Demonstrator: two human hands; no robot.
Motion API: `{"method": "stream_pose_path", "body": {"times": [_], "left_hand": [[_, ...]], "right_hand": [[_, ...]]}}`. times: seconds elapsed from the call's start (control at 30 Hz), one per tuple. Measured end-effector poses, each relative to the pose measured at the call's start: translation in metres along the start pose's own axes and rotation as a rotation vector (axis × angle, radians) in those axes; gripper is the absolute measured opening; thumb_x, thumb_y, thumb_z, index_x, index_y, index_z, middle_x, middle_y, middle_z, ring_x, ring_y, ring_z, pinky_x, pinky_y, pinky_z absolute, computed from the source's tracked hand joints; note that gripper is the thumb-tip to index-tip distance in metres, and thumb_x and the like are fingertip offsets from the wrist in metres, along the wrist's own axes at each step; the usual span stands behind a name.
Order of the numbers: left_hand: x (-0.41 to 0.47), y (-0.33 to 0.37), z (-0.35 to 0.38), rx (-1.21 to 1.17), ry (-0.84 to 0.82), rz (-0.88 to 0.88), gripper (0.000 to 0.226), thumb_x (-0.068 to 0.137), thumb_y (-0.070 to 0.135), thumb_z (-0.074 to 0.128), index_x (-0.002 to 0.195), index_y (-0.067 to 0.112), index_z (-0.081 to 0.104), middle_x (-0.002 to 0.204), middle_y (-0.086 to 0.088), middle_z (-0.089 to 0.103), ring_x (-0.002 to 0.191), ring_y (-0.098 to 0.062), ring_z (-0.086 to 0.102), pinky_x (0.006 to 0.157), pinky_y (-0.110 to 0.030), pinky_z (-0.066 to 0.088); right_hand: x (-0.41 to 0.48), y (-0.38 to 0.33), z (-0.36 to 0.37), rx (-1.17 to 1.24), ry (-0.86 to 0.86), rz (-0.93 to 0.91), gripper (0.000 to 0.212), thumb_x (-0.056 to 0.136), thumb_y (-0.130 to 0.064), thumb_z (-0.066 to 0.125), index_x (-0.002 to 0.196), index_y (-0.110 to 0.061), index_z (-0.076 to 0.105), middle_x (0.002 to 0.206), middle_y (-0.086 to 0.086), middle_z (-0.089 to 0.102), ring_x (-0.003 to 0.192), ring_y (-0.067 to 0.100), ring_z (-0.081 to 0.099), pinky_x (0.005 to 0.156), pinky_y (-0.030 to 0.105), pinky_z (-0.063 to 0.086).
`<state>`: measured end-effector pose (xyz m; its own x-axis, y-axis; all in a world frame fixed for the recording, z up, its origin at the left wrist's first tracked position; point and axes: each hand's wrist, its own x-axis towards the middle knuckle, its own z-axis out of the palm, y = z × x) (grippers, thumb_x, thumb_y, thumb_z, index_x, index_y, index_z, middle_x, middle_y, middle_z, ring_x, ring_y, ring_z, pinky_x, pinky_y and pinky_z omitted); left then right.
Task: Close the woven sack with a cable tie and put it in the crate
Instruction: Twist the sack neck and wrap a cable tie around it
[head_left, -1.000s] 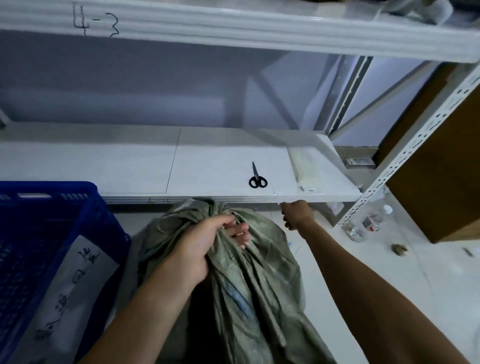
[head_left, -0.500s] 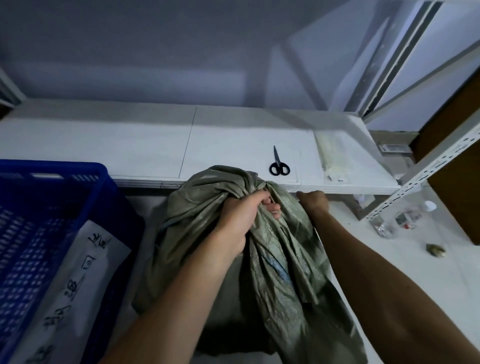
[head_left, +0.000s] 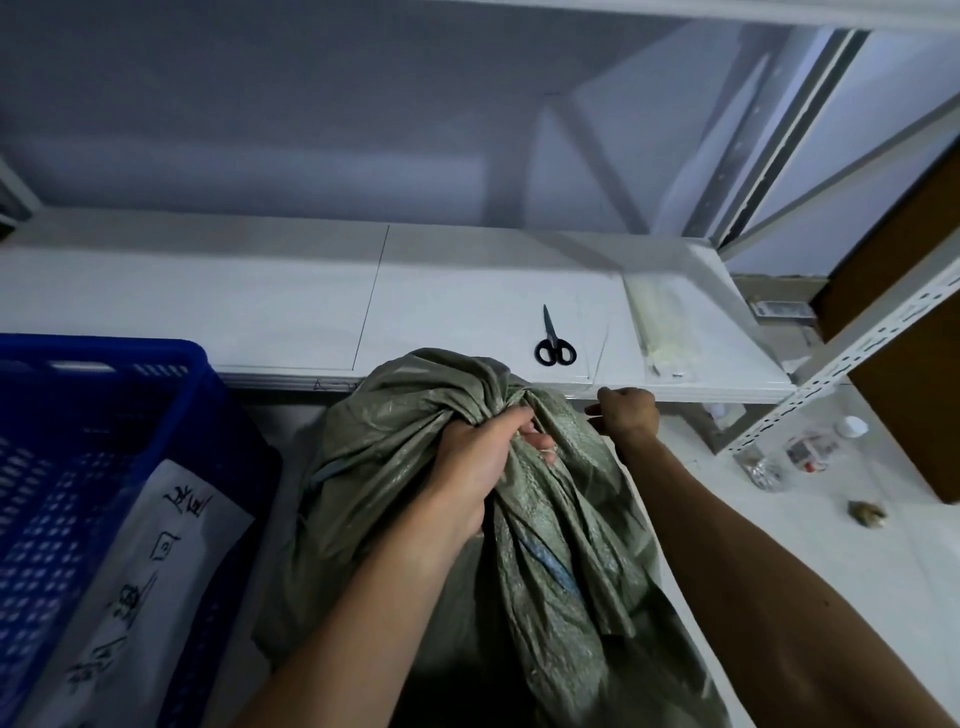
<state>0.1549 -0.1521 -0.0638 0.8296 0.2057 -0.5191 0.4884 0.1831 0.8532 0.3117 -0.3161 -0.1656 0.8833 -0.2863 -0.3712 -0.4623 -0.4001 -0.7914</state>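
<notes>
A grey-green woven sack (head_left: 545, 525) stands on the floor in front of the low shelf. My left hand (head_left: 483, 462) grips its bunched neck from above, and the loose top bulges out behind my fingers. My right hand (head_left: 626, 413) hovers just right of the neck at the shelf's front edge. Its fingers are curled and pinch a thin pale cable tie (head_left: 592, 415) that barely shows. The blue plastic crate (head_left: 109, 374) stands to the left of the sack, with a white sheet of handwritten paper (head_left: 156, 577) against its inner wall.
Black-handled scissors (head_left: 555, 345) lie on the white shelf (head_left: 291, 312) behind the sack. A clear packet of pale cable ties (head_left: 657, 327) lies further right. A perforated white upright (head_left: 852, 358), small bottles (head_left: 800, 452) and a scrap (head_left: 866, 513) are on the floor at the right.
The view has tilted down and drawn closer. My right hand has come from the shelf edge towards the sack's neck. My left hand has kept its grip on the bunched neck.
</notes>
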Motion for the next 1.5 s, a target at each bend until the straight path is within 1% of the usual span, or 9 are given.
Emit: {"method": "stream_pose_path", "body": {"times": [0.1,0.2,0.37,0.47,0.6,0.77,0.93,1.3,1.5], "left_hand": [[-0.003,-0.003,0.002,-0.027,0.020,0.004,0.044,0.094,0.045,0.061,0.099,0.003,0.073,0.085,-0.006,0.079,0.040,-0.010,0.045,0.054,-0.017,0.044],[-0.008,-0.004,0.000,-0.063,0.013,-0.003,0.043,0.093,0.047,0.062,0.093,0.005,0.074,0.079,-0.007,0.078,0.056,-0.021,0.051,0.049,-0.011,0.044],[-0.029,-0.005,-0.007,-0.084,0.097,-0.016,0.040,0.083,0.050,0.070,0.080,0.010,0.077,0.074,-0.011,0.075,0.069,-0.030,0.070,0.069,-0.032,0.052],[-0.052,0.000,-0.014,-0.073,0.116,-0.020,0.034,0.089,0.041,0.069,0.085,0.009,0.078,0.072,-0.006,0.069,0.056,-0.021,0.057,0.058,-0.024,0.044],[-0.082,0.003,-0.031,-0.170,0.017,-0.065,0.032,0.066,0.050,0.079,0.068,0.018,0.077,0.083,-0.013,0.067,0.068,-0.027,0.058,0.073,-0.035,0.048],[-0.134,0.002,-0.050,-0.372,-0.132,-0.117,0.025,0.090,0.033,0.069,0.083,0.009,0.071,0.068,-0.010,0.056,0.041,-0.019,0.054,0.045,-0.020,0.047],[-0.176,-0.019,-0.059,-0.472,-0.192,-0.112,0.021,0.092,0.031,0.065,0.086,0.011,0.068,0.053,-0.002,0.059,0.042,-0.013,0.046,0.050,-0.025,0.041],[-0.173,-0.043,-0.068,-0.408,0.033,-0.001,0.015,0.078,0.019,0.080,0.068,0.011,0.073,0.051,0.000,0.053,0.044,-0.017,0.048,0.052,-0.027,0.042],[-0.170,-0.045,-0.068,-0.398,0.089,0.057,0.022,0.076,0.022,0.082,0.088,0.003,0.077,0.062,-0.006,0.061,0.048,-0.019,0.053,0.049,-0.024,0.046]], "right_hand": [[-0.014,-0.004,-0.020,0.034,-0.022,-0.087,0.018,0.087,-0.010,0.052,0.075,-0.007,0.065,0.071,0.008,0.076,0.066,0.026,0.074,0.076,0.041,0.062],[-0.037,-0.009,-0.048,0.015,-0.077,-0.177,0.014,0.087,-0.007,0.052,0.083,-0.002,0.065,0.071,0.009,0.076,0.066,0.027,0.073,0.074,0.042,0.062],[-0.098,-0.023,-0.084,0.026,-0.198,-0.312,0.013,0.093,-0.010,0.058,0.089,0.000,0.066,0.076,0.012,0.076,0.073,0.032,0.073,0.070,0.038,0.062],[-0.149,-0.032,-0.099,0.088,-0.275,-0.360,0.013,0.095,-0.010,0.062,0.093,0.001,0.068,0.079,0.015,0.076,0.072,0.031,0.073,0.069,0.036,0.061],[-0.215,-0.040,-0.103,0.196,-0.400,-0.376,0.013,0.093,-0.002,0.063,0.095,0.011,0.066,0.085,0.029,0.072,0.068,0.029,0.069,0.062,0.030,0.059],[-0.282,-0.049,-0.100,0.276,-0.531,-0.416,0.014,0.093,-0.003,0.063,0.093,0.010,0.065,0.072,0.019,0.070,0.056,0.021,0.064,0.055,0.025,0.056],[-0.319,-0.030,-0.088,0.215,-0.624,-0.469,0.010,0.094,0.000,0.060,0.091,0.007,0.066,0.066,0.012,0.068,0.054,0.020,0.060,0.054,0.027,0.052],[-0.332,-0.021,-0.087,0.116,-0.748,-0.497,0.010,0.097,-0.003,0.057,0.088,-0.003,0.061,0.075,0.021,0.072,0.062,0.029,0.066,0.056,0.029,0.051],[-0.327,-0.020,-0.094,0.082,-0.828,-0.455,0.010,0.097,-0.001,0.054,0.088,-0.001,0.058,0.079,0.027,0.073,0.066,0.031,0.068,0.057,0.025,0.052]]}}
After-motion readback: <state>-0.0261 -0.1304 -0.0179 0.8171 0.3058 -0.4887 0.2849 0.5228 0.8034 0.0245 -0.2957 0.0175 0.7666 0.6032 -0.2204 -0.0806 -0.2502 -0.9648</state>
